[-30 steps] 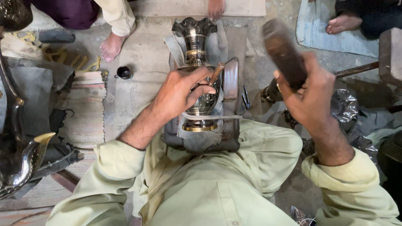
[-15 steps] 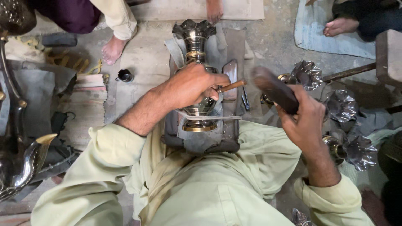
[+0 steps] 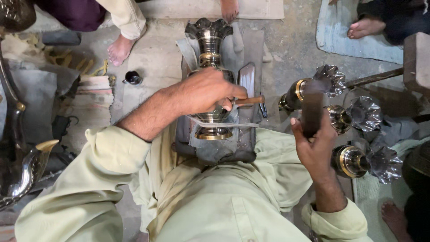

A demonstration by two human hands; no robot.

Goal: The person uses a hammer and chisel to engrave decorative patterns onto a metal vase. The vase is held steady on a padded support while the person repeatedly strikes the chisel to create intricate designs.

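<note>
A dark metal vase (image 3: 209, 42) with brass bands and a scalloped rim lies on a grey padded block (image 3: 215, 150) in front of my lap. My left hand (image 3: 204, 92) rests on the vase's body and is shut on a small punch tool (image 3: 251, 100) with a wooden handle, its tip against the metal. My right hand (image 3: 316, 145) is shut on a dark wooden mallet (image 3: 312, 107), held upright to the right of the vase, apart from the punch.
Three similar finished vases (image 3: 354, 114) lie on their sides at the right. Other people's bare feet (image 3: 118, 49) show at the top left and top right. A small black bottle (image 3: 132, 78) stands on the floor. A curved brass-tipped metal piece (image 3: 27, 172) is at the left.
My right hand has swung the mallet down from a raised position and it now stands lower, to the right of the punch. My left hand has stayed on the vase.
</note>
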